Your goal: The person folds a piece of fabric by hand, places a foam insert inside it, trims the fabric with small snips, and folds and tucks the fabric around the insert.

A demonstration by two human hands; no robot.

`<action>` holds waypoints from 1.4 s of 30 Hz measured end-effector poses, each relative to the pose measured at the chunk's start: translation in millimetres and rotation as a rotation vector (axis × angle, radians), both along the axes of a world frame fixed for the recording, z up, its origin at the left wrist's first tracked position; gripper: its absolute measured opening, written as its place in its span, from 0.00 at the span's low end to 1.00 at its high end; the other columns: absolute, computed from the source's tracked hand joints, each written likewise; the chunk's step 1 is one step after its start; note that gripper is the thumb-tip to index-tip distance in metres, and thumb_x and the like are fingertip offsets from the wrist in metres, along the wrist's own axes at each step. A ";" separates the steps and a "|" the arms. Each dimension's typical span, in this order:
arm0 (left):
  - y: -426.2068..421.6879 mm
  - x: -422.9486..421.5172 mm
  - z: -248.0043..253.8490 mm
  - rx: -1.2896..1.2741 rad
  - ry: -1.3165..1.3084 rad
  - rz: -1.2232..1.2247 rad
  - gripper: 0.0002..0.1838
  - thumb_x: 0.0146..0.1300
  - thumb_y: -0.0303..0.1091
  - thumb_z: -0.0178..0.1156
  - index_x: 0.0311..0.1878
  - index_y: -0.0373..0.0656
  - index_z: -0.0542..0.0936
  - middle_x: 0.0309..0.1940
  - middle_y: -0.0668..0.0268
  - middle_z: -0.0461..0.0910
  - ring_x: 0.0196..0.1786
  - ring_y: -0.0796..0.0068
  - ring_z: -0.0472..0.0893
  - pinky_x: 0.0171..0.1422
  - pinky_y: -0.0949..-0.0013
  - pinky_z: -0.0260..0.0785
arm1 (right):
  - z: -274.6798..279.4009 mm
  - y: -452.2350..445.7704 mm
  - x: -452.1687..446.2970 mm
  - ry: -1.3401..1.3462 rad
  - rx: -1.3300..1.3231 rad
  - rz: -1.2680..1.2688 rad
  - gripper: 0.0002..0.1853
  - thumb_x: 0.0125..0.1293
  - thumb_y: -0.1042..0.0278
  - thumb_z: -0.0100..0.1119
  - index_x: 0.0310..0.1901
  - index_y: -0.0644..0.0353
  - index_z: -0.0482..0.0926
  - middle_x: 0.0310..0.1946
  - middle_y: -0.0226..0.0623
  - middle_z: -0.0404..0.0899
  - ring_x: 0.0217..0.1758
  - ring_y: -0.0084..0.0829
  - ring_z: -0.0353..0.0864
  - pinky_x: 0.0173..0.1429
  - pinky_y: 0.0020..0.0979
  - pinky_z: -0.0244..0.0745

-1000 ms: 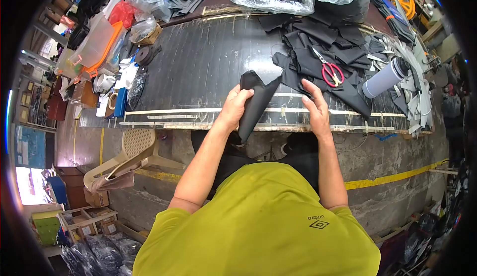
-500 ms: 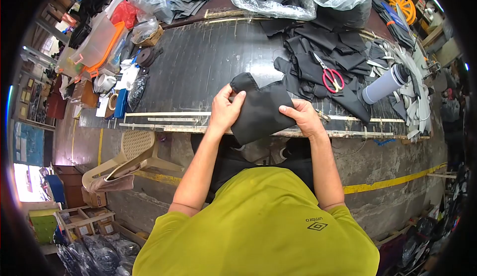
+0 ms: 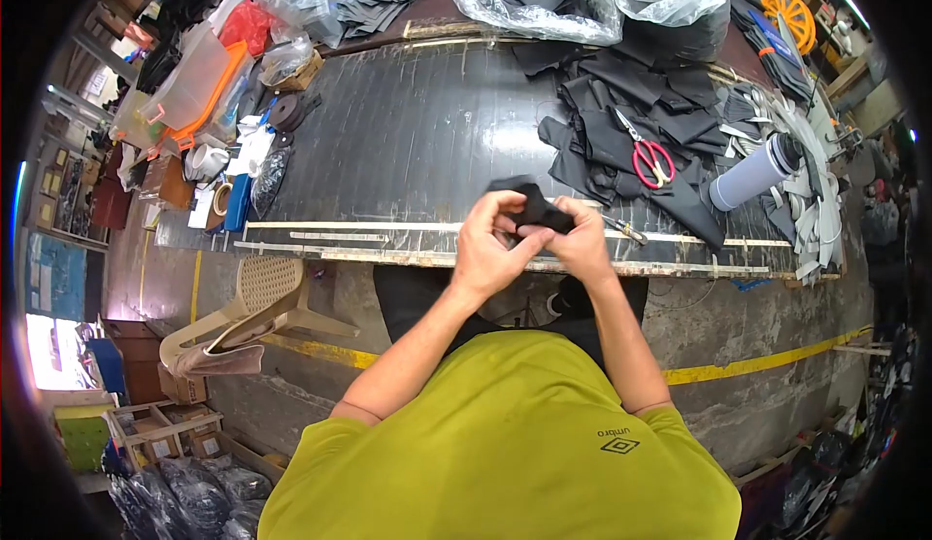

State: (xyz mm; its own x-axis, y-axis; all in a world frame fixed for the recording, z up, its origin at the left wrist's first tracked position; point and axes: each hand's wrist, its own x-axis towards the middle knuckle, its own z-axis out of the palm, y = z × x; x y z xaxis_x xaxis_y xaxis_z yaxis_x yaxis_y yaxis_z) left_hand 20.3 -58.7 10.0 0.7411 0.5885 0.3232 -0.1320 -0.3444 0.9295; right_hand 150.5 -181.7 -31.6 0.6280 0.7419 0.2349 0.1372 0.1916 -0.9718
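A piece of black fabric (image 3: 532, 206) is bunched up between my two hands above the front edge of the dark work table (image 3: 408, 142). My left hand (image 3: 490, 244) has its fingers curled round the fabric's left part. On the other side, my right hand (image 3: 581, 239) pinches it, and the two thumbs nearly meet below it. Much of the fabric is hidden by the fingers. To the right, red-handled scissors (image 3: 652, 163) lie on a heap of black fabric pieces (image 3: 602, 103). A small metal tool (image 3: 626, 230) rests near my right hand.
A grey-blue bottle (image 3: 748, 176) leans among grey strips (image 3: 820, 190) at the right. Clear bags of dark fabric (image 3: 534, 20) sit at the back. Tape rolls and a plastic box with an orange rim (image 3: 218, 103) are at the left. A beige chair (image 3: 267, 287) stands below the table's left side.
The black fabric was spread out flat between my hands and is now folded and bunched small. My hands have come together, the left moving right and the right moving slightly left.
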 end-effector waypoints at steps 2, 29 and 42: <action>3.5 1.5 -14.8 -0.332 0.044 -0.011 0.13 0.69 0.28 0.74 0.50 0.39 0.80 0.39 0.69 0.84 0.38 0.88 0.79 0.38 0.77 0.72 | 28.0 5.7 -21.5 -0.132 -0.108 -0.108 0.14 0.61 0.72 0.79 0.35 0.64 0.78 0.30 0.25 0.78 0.36 0.15 0.73 0.39 0.27 0.73; 19.3 -0.4 -34.2 -0.428 -0.264 -0.068 0.30 0.59 0.11 0.63 0.63 0.43 0.68 0.53 0.69 0.76 0.55 0.76 0.77 0.64 0.69 0.72 | 52.4 16.7 -59.3 -0.628 0.144 -0.290 0.11 0.66 0.79 0.67 0.49 0.62 0.78 0.41 0.45 0.82 0.45 0.45 0.80 0.54 0.41 0.74; 21.5 -10.1 3.2 0.137 -0.111 0.216 0.15 0.56 0.25 0.74 0.40 0.41 0.75 0.32 0.69 0.74 0.36 0.75 0.74 0.43 0.70 0.69 | 82.4 14.2 -46.6 -0.848 -0.052 -0.345 0.12 0.54 0.76 0.67 0.42 0.57 0.84 0.39 0.38 0.81 0.42 0.45 0.80 0.52 0.44 0.72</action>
